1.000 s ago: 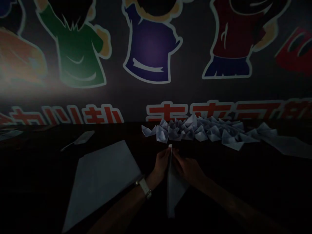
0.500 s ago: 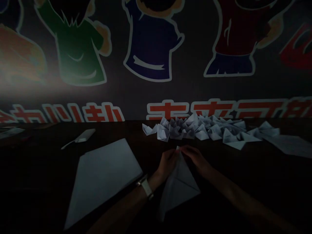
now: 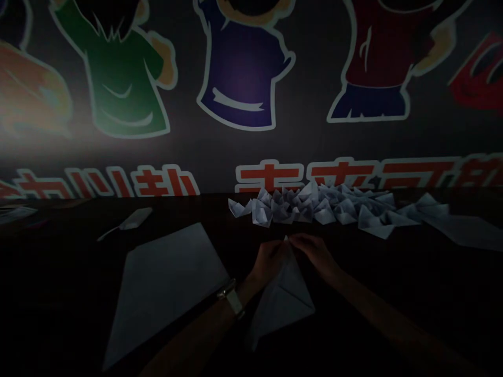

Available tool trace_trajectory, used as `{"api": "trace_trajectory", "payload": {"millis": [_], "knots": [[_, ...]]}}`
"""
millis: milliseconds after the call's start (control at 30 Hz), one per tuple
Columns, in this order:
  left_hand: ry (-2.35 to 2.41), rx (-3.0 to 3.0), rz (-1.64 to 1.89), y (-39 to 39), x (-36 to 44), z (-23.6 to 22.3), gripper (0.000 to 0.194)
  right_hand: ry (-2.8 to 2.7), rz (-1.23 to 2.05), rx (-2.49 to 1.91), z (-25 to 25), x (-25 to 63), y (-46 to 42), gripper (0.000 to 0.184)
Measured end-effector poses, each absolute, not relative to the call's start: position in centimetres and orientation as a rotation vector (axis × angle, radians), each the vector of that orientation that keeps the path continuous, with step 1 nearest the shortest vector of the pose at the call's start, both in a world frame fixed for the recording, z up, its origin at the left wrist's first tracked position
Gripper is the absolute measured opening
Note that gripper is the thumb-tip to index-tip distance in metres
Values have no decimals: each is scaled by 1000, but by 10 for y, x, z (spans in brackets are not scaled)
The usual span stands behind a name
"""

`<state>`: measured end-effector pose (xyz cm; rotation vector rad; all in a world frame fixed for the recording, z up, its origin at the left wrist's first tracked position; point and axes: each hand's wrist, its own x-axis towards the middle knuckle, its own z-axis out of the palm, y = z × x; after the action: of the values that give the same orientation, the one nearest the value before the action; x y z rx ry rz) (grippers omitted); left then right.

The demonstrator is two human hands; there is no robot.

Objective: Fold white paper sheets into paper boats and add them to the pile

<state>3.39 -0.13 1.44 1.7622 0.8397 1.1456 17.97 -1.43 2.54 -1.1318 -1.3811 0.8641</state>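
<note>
A partly folded sheet of white paper (image 3: 283,303) hangs over the dark table, its narrow tip pointing away from me. My left hand (image 3: 270,259) is closed on the paper's left edge near that tip, and a watch sits on this wrist. At the right side of the tip, my right hand (image 3: 314,252) pinches the paper between its fingers. Dim light hides the exact placing of the fingertips. Just beyond both hands lies a heap of folded paper boats (image 3: 306,204).
To the left lies a stack of white paper (image 3: 168,283). A pale flat-bladed tool (image 3: 135,219) rests behind it. Another white sheet (image 3: 467,230) lies at far right, beside the heap. A wall with painted figures (image 3: 239,73) rises behind the dark table.
The lower part of the folded paper has swung slightly to the left. Both hands keep nearly the same place at its tip.
</note>
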Motion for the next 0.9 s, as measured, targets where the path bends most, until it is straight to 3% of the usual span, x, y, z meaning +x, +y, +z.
{"api": "trace_trajectory", "payload": {"millis": [100,567,900], "knots": [[900,1799,1182,-1,34,16,43,-1414,750,-1169,27,179,-15,27],[869,1895,1111,-2,36,16,34,-1303,1037,-1108,26,184,-14,22],[847,1566,1180,0,36,12,32,-1494,741,-1046,22,181,-13,28]]}}
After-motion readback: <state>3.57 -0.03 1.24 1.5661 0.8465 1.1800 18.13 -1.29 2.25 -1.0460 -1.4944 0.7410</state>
